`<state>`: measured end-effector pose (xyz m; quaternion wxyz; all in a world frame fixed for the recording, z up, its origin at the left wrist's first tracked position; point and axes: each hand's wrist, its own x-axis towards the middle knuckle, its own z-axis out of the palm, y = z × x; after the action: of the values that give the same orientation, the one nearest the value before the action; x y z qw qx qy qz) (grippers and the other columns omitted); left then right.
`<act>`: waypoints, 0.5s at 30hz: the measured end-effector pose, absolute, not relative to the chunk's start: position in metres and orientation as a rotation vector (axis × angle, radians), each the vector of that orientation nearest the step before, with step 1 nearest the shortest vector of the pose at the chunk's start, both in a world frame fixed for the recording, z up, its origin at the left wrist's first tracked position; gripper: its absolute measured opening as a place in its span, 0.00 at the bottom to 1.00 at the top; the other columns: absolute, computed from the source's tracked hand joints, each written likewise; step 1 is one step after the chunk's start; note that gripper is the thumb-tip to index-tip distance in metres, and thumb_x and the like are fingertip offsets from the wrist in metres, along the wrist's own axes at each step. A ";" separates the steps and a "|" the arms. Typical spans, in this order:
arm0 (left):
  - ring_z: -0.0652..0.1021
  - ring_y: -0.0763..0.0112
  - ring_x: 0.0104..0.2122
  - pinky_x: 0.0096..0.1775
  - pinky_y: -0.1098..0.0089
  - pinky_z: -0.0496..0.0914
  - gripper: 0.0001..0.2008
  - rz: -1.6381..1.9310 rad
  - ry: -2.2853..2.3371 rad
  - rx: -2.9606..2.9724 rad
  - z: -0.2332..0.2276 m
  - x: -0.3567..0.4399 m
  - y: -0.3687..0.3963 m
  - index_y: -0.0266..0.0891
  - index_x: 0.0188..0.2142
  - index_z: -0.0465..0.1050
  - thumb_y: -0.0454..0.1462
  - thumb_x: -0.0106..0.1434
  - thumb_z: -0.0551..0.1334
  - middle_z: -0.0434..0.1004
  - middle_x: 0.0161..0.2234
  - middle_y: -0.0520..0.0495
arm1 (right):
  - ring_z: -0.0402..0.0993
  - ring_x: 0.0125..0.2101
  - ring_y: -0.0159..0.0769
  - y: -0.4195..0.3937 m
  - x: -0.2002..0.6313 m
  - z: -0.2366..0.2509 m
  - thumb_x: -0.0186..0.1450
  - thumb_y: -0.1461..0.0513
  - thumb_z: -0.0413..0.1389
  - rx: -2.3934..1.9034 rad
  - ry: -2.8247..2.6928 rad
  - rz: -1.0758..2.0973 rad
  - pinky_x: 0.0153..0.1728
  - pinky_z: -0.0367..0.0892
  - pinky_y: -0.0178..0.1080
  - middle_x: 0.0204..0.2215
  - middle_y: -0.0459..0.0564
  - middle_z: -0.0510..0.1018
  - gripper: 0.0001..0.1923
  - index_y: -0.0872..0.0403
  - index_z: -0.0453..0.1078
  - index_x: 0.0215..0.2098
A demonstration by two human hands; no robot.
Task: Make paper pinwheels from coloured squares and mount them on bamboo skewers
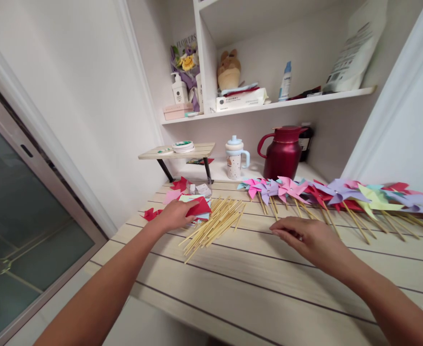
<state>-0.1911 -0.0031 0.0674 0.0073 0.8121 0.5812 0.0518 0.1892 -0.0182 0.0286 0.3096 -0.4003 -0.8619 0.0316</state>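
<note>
On table: two hands (175, 215), one jug (282, 153).

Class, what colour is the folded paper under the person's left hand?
Red folded paper, seen in the head view.

Table (269, 288): pale wood-grain planks, matt, with dark seams between the boards.
Sticks (214, 222): thin, light bare wood, dull and unvarnished.
Red sheet (199, 207): flat matt paper, folded, under the left hand (175, 215).
Pinwheels (341, 192): coloured paper, smooth and matt, on wooden stems.
Jug (283, 154): dark red, glossy, hard-shelled.
Cup (235, 157): pale plastic, smooth.
Shelves (269, 103): white, satin-smooth board.
Soft toy (228, 71): tan plush cloth.
</note>
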 end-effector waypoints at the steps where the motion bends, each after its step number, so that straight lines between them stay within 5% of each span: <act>1: 0.80 0.53 0.42 0.45 0.61 0.68 0.29 0.167 1.809 2.521 0.069 -0.193 -0.003 0.48 0.65 0.64 0.44 0.64 0.60 0.84 0.42 0.43 | 0.81 0.30 0.36 -0.018 0.189 0.029 0.71 0.56 0.51 -1.056 -2.275 0.083 0.28 0.70 0.36 0.35 0.44 0.85 0.12 0.46 0.77 0.37; 7: 0.78 0.57 0.51 0.49 0.64 0.69 0.23 0.235 1.752 2.461 0.071 -0.204 0.000 0.45 0.60 0.71 0.43 0.66 0.57 0.78 0.56 0.45 | 0.81 0.29 0.36 -0.020 0.188 0.031 0.70 0.56 0.51 -1.039 -2.277 0.079 0.28 0.70 0.36 0.34 0.44 0.85 0.12 0.46 0.77 0.37; 15: 0.80 0.57 0.45 0.44 0.66 0.69 0.16 0.317 1.790 2.492 0.061 -0.206 0.002 0.45 0.47 0.80 0.45 0.65 0.59 0.83 0.46 0.46 | 0.80 0.30 0.36 -0.021 0.187 0.033 0.71 0.57 0.51 -1.065 -2.324 0.105 0.28 0.69 0.37 0.34 0.44 0.85 0.12 0.46 0.77 0.36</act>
<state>-0.2065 0.0024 0.0609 0.0286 0.8076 0.5800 0.1026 0.1869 -0.0205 0.0329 0.2873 -0.3987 -0.8701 0.0391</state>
